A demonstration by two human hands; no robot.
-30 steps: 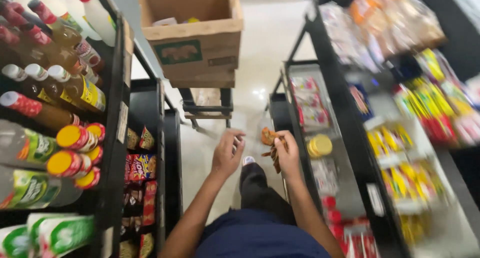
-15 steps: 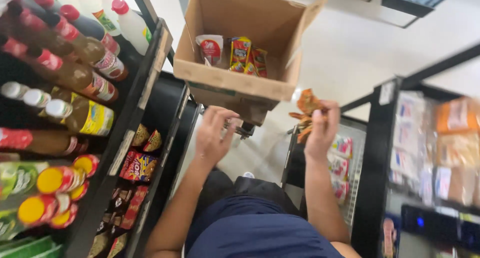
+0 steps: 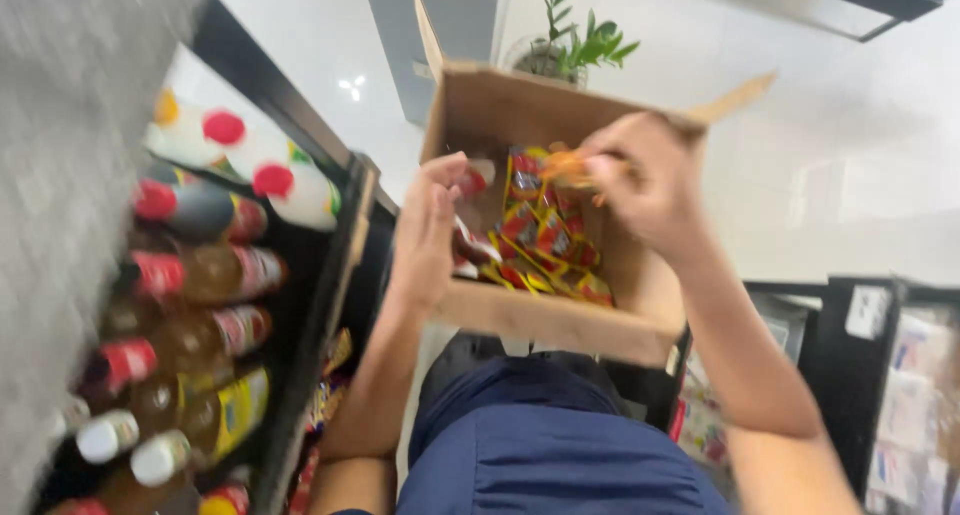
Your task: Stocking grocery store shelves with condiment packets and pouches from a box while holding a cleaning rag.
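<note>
An open cardboard box sits right in front of me, with several red and yellow snack packets inside. My right hand reaches over the box and grips an orange snack packet above the pile. My left hand is at the box's left wall with its fingers curled toward the packets; motion blur hides whether it holds anything. My legs in dark blue trousers show below the box.
A black shelf on the left holds rows of bottles with red, white and yellow caps. Another black rack with packaged goods stands at the right. A green plant rises behind the box. White floor lies beyond.
The box has come much closer in view. Both hands have moved from in front of the box to over and into it, the right one still gripping the orange packet.
</note>
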